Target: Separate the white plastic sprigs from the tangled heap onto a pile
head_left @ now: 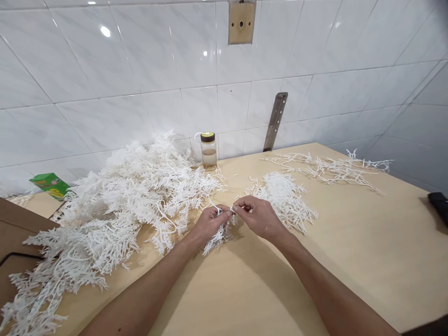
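My left hand (213, 220) is closed on a white plastic sprig (217, 239), whose fine branching leaves hang below the fingers. At the same spot my right hand (257, 214) pinches a small white tip of it between thumb and forefinger. The fingertips of both hands nearly meet over the table. To the left lies a big tangled heap of white plastic sprigs (129, 186). Just behind my right hand is a smaller pile of white leafy pieces (283, 196). Bare white stems (325, 169) lie farther back on the right.
A jar (209, 156) with a dark lid and cloudy liquid stands by the tiled wall. Nearby, a perforated metal strip (276, 121) leans there. At left are a green carton (51, 184) and a brown box (21, 224). A black object (439, 205) sits at the table's right edge.
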`<state>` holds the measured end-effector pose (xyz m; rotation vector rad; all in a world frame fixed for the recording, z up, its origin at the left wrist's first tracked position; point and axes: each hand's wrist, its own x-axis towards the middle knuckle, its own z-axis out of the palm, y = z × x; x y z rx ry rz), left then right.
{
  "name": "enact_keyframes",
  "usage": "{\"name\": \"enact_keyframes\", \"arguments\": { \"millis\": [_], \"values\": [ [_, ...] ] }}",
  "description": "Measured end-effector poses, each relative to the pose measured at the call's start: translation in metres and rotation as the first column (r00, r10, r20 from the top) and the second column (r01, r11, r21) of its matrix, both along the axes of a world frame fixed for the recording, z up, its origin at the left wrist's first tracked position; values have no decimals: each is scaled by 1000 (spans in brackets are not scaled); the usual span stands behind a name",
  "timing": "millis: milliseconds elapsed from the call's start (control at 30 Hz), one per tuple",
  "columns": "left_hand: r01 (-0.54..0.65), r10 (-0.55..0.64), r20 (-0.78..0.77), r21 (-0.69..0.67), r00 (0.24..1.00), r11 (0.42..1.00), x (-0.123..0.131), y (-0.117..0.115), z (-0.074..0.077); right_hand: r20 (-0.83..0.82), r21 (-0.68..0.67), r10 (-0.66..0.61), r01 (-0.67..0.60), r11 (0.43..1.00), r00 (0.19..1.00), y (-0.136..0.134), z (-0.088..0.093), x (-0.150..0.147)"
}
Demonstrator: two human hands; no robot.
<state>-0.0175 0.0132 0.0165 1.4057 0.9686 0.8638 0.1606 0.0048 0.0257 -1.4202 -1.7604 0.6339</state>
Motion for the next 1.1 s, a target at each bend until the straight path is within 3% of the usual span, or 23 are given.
{"name": "enact_keyframes", "arguments": {
  "millis": [133, 233, 533, 733, 967, 1100],
  "values": [
    [4, -4, -34, 15, 999, 1000, 0, 0, 0, -49, -139, -13, 6, 990, 999, -1, 3, 0],
    [-13, 14, -44, 18, 999, 1000, 0, 0, -1, -36, -163, -20, 13, 987, 999, -1, 0, 0],
    [-12, 12, -73, 5, 997, 1000, 1, -3, 2, 66, -88, 3, 3, 996, 998, -3, 1, -2],
    [-21, 19, -79, -13, 997, 1000, 1, -3, 5, 94, -110, 33, -23, 994, 995, -4, 2, 3],
    [29, -30, -54, -23, 998, 999, -1, 0, 3, 367, 39, 9, -26, 999, 930, -5, -6, -7],
    [7, -6, 7, -108, 1000, 994, -1, 1, 3, 402, 3, -54, 57, 998, 914, -3, -6, -19]
  ]
}}
